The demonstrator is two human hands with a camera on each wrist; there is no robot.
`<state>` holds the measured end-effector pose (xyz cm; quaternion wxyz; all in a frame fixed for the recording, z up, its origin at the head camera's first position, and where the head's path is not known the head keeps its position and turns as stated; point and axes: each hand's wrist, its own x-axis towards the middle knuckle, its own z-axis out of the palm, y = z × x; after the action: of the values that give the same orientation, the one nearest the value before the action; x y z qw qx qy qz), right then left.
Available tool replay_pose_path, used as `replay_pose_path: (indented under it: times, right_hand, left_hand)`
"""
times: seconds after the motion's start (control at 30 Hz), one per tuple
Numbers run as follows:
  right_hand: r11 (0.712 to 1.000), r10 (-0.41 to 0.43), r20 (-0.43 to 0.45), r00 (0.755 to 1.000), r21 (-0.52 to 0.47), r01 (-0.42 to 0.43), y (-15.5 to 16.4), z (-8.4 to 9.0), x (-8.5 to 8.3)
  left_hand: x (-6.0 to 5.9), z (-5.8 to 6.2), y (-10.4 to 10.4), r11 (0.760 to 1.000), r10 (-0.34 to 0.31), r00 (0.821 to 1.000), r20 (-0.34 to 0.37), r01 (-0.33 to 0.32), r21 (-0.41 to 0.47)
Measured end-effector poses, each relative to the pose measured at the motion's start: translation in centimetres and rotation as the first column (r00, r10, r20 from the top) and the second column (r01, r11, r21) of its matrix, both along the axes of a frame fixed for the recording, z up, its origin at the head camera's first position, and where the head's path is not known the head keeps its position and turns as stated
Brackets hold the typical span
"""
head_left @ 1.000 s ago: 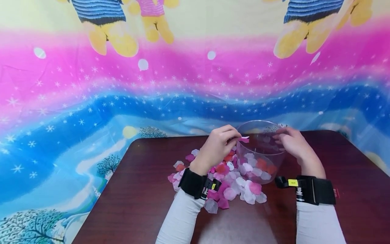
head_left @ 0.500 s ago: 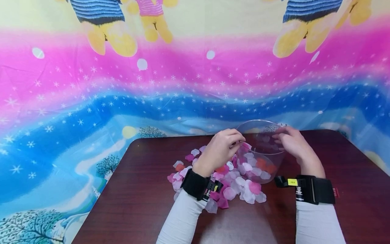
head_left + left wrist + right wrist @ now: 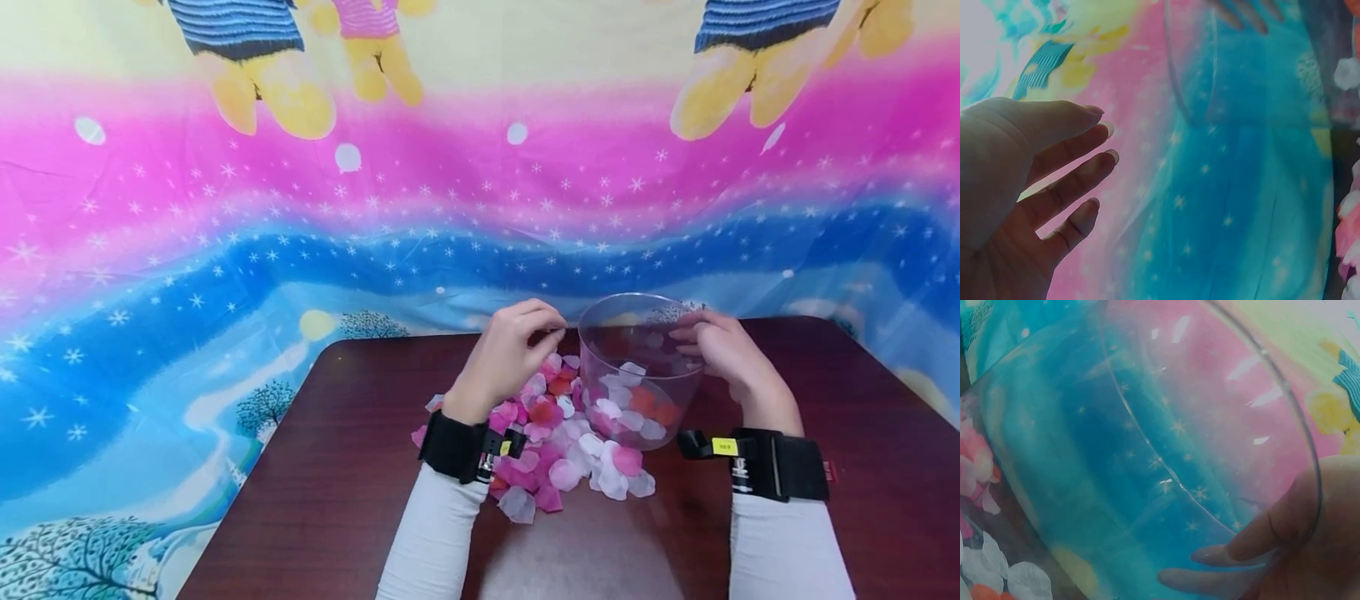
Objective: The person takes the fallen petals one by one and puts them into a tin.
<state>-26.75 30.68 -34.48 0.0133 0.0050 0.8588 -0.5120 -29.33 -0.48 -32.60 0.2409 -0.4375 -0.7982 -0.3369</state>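
A clear plastic bowl (image 3: 604,357) stands on a dark wooden table (image 3: 352,475) with a few petals inside, a white one (image 3: 632,369) uppermost. A heap of pink, white and red fabric petals (image 3: 558,454) lies in front of it and to its left. My left hand (image 3: 551,329) hovers just left of the bowl above the heap, its fingers loose and holding nothing; the left wrist view shows its fingers (image 3: 1079,181) spread and bare. My right hand (image 3: 686,342) grips the bowl's right rim, and its fingers (image 3: 1260,544) curl round the bowl (image 3: 1147,456) wall.
A bright cartoon cloth (image 3: 225,208) with stars hangs behind the table and drapes past its far edge. Bare wood lies to the left of the heap and along the near edge. Black wrist straps (image 3: 453,446) sit on both white sleeves.
My left hand held a pink petal at the bowl's rim, let it go, and drew back up and to the left, empty. The right hand and bowl stayed put.
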Motion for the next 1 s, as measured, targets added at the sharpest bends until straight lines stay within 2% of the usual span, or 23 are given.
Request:
replay_pose_path:
  times: [0.17, 0.33, 0.5, 0.6, 0.7, 0.8, 0.93, 1.0]
  right_hand:
    - [0.998, 0.01, 0.061, 0.998, -0.07, -0.006, 0.2, 0.1, -0.1]
    - [0.994, 0.003, 0.08, 0.997, -0.109, 0.006, 0.3, -0.1, 0.1]
    - [0.997, -0.014, 0.042, 0.999, -0.074, 0.017, 0.2, -0.3, 0.0]
    - [1.0, -0.021, 0.008, 1.0, -0.021, 0.022, 0.1, -0.4, -0.1]
    - [1.0, -0.024, -0.006, 1.0, 0.011, 0.025, 0.0, -0.4, -0.1]
    - [1.0, -0.024, -0.004, 1.0, 0.014, 0.024, -0.1, -0.4, -0.1]
    - [0.999, -0.026, -0.004, 1.0, 0.019, 0.026, -0.2, -0.4, -0.1]
    - [0.999, -0.028, -0.006, 1.0, 0.02, 0.028, -0.2, -0.4, -0.1]
  left_hand:
    - [-0.5, 0.0, -2.2, 0.998, 0.06, 0.998, 0.027, -0.06, 0.027]
    - [-0.9, 0.1, -3.5, 0.993, 0.105, 0.993, 0.048, -0.107, 0.046]
    - [-1.3, 0.2, -4.5, 0.991, 0.123, 0.989, 0.08, -0.126, 0.035]
    - [-1.4, 0.1, -5.0, 0.99, 0.14, 0.976, 0.169, -0.139, -0.015]
    - [-1.7, -0.3, -5.6, 0.986, 0.16, 0.94, 0.302, -0.137, -0.097]
    - [-2.0, -0.9, -6.3, 0.973, 0.199, 0.888, 0.415, -0.128, -0.192]
    - [-2.3, -1.5, -7.0, 0.946, 0.265, 0.827, 0.495, -0.124, -0.298]
    - [-2.6, -1.9, -7.2, 0.936, 0.286, 0.805, 0.52, -0.119, -0.332]
